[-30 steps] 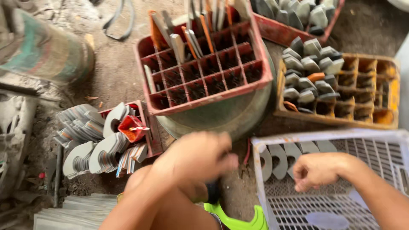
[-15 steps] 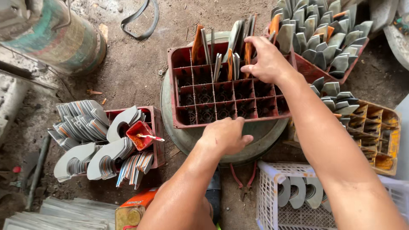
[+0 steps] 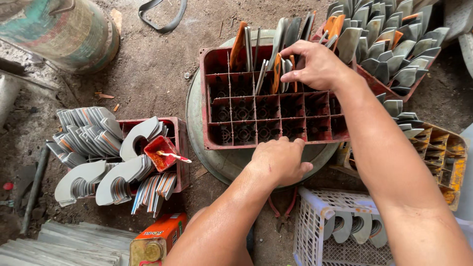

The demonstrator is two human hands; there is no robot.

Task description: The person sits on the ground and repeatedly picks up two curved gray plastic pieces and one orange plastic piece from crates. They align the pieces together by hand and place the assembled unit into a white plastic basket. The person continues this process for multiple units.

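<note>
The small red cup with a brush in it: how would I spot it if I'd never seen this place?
Start at the big red divided crate in the middle that both hands work at, then look left to the smaller red crate packed with curved grey metal blades. The red cup sits among them, the only open container there, paint-stained, with a brush resting across it.

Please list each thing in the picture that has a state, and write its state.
red crate: blades upright in the back cells, front cells empty
left hand: on the crate's front edge
right hand: fingers on a blade in a back cell
white basket: holds curved blades
small red cup: tilted among blade stacks
</note>
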